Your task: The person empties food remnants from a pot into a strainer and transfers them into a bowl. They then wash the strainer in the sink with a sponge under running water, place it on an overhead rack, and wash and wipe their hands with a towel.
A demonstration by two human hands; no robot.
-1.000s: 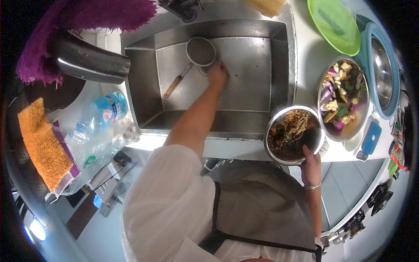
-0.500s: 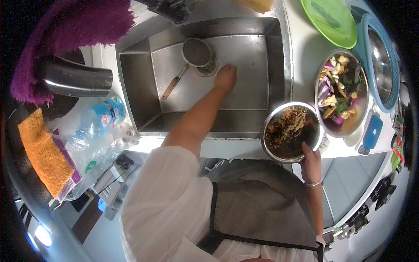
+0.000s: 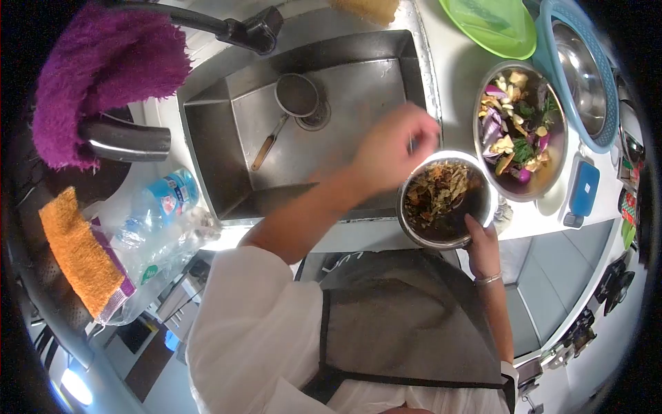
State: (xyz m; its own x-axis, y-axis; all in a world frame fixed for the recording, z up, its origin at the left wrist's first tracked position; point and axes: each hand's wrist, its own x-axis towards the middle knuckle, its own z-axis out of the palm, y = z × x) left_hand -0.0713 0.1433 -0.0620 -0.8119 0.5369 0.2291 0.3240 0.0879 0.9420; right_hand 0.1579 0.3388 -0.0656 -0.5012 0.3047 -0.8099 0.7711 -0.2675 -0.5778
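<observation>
My right hand grips the near right rim of a steel bowl, thumb inside and fingers below. Dried leaves and brown scraps sit in dark liquid in that bowl. My left hand, blurred by motion, hovers over the sink's right edge just above the bowl. Its fingers are curled together, and whatever they hold is too small or hidden to tell. In the sink a strainer with a wooden handle leans over the drain.
Right of the bowl stands a steel bowl of onion pieces, garlic and herbs. Beyond are a green plate, a blue basket and a blue phone-like device. At left are a faucet, purple cloth, plastic bottle and orange cloth.
My left hand has lifted from the sink bottom and swung right toward the bowl with leaves. My right hand keeps its hold on the bowl. The whole view has shifted slightly.
</observation>
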